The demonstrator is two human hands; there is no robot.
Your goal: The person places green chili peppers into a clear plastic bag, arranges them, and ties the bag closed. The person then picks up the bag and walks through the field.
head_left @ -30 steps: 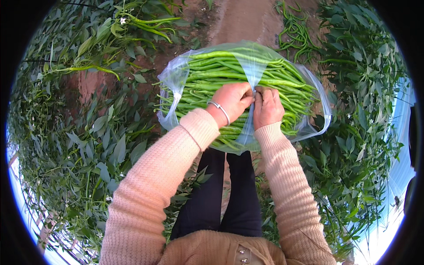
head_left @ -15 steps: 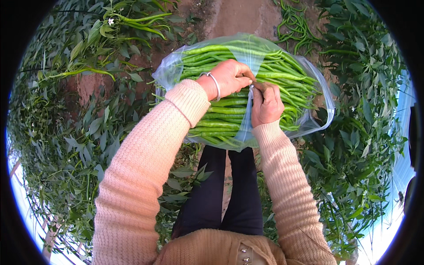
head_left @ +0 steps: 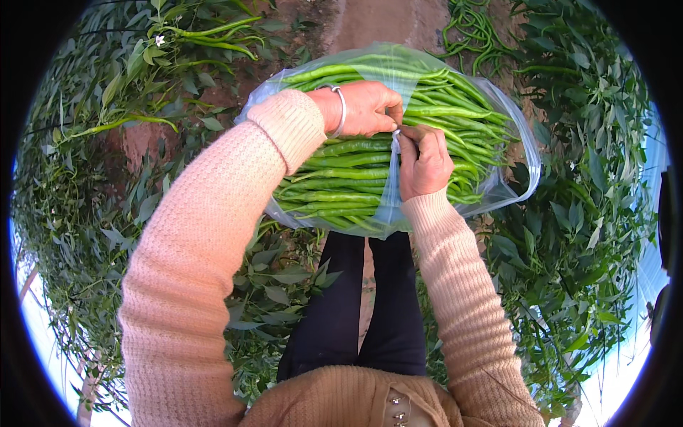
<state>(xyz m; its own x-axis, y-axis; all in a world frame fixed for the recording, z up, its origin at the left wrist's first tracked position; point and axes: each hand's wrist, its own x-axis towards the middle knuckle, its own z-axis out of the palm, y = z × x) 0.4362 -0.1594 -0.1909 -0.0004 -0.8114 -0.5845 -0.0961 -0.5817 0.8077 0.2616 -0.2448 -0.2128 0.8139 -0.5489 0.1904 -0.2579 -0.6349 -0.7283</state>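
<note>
Long green chili peppers [head_left: 348,162] lie packed side by side in a clear plastic bag [head_left: 526,153] in front of me. Across the middle of the bundle, a strip of the plastic is drawn together into a small twisted knot [head_left: 396,136]. My left hand [head_left: 364,108], with a bracelet at the wrist, reaches over from the left and pinches the plastic at this knot. From the right, my right hand [head_left: 425,162] grips the same spot between thumb and bent fingers. The fingertips of both hands nearly meet, and the plastic between them is mostly hidden.
Leafy pepper plants [head_left: 171,213] crowd the left side, and more plants [head_left: 562,206] stand along the right. A heap of loose green peppers [head_left: 473,35] rests on the soil beyond the bag. The bare dirt path [head_left: 373,25] runs ahead, and my legs [head_left: 327,313] are just below the bag.
My left hand and forearm have shifted left, the wrist turning flatter. The right hand has moved slightly left. Both still pinch the plastic at the knot.
</note>
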